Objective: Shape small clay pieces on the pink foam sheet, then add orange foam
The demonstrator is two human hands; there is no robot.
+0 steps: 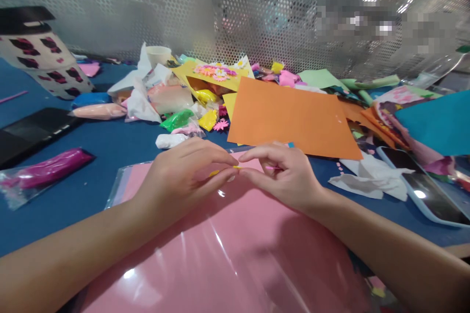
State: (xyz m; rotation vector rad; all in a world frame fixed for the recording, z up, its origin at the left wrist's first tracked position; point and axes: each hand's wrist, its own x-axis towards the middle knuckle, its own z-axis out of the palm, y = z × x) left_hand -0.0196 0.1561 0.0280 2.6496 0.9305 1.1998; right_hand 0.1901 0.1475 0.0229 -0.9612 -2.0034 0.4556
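in the head view, my left hand and right hand are meeting fingertip to fingertip above a shiny pink sheet in clear plastic. my left thumb and index are closing on a tiny yellow piece, which is sitting right where both hands are meeting; it is small and soft in the picture, so i am probably pinching it rather than just resting it on my thumb. my right thumb and index are standing slightly apart beside it, while my other right fingers are curling around a slim pink stick. another small yellow piece is showing between my left thumb and fingers.

beyond my hands, a flat orange paper sheet is lying near a bright pink flower shape and a white wrapped lump. a glossy magenta packet is lying on the blue tabletop to my left, and a pale-edged dark phone is lying to my right, touching crumpled white tissue.
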